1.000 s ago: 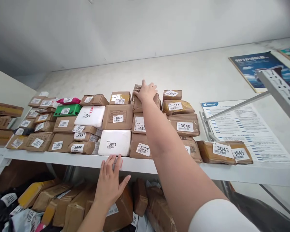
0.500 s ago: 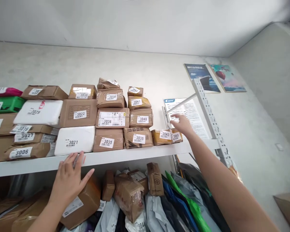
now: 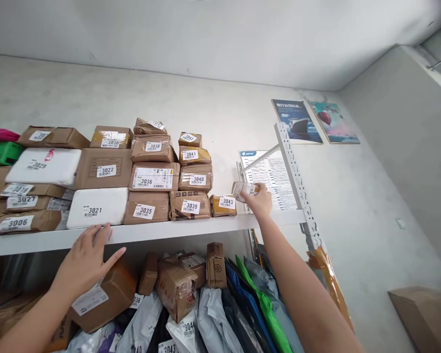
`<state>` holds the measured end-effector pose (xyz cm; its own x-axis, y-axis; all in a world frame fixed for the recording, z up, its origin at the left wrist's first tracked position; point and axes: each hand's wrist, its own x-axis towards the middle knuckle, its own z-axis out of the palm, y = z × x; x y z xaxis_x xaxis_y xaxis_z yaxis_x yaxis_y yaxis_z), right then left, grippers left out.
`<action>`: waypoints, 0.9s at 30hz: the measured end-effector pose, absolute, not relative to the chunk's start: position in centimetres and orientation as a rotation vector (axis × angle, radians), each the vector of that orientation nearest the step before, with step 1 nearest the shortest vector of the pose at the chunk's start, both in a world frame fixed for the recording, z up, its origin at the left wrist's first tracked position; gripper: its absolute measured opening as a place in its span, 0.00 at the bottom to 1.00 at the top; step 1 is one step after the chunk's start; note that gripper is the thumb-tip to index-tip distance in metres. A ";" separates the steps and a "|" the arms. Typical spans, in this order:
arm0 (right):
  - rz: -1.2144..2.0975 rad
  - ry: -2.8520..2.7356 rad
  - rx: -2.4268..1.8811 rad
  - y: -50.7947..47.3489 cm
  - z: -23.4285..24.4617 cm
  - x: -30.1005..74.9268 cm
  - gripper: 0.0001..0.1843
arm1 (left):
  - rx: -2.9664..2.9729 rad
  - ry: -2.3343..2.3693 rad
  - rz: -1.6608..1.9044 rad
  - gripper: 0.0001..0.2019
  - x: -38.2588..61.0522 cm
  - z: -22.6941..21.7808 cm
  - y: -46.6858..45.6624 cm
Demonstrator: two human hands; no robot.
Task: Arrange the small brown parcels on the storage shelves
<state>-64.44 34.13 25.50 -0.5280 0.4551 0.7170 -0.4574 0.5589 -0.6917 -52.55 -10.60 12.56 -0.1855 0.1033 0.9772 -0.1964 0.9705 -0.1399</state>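
My right hand (image 3: 259, 200) is closed on a small brown taped parcel (image 3: 242, 189), lifted just above the right end of the white shelf (image 3: 176, 229). Right beside it lies the brown parcel numbered 3043 (image 3: 223, 205). Left of that rise stacks of numbered brown parcels, among them 3039 (image 3: 189, 205), 3040 (image 3: 195, 178) and 3036 (image 3: 153, 177). My left hand (image 3: 84, 262) rests open on the shelf's front edge, fingers spread, below the white parcel 3021 (image 3: 97, 207). It holds nothing.
Under the shelf, brown boxes (image 3: 176, 289) and grey, blue and green mailer bags (image 3: 257, 304) lean packed together. A perforated white shelf upright (image 3: 297, 181) stands right of my hand, with a printed sheet (image 3: 272, 179) and two posters (image 3: 297, 120) on the wall. A cardboard box (image 3: 422, 314) sits at lower right.
My right hand left the tall stack, swung right to the shelf's end and picked up the small parcel that lay beside 3043. The view panned right. My left hand stayed on the shelf edge.
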 end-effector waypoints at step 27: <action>0.974 -1.921 0.208 26.7 25.7 -60.7 0.59 | 0.334 -2.028 0.156 0.39 -49.5 13.6 -8.2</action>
<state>-60.72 26.71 25.69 -0.5448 0.2404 0.8034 -0.5062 0.6695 -0.5436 -49.55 -8.23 13.55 -0.4324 -0.1679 0.8859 -0.3014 0.9529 0.0334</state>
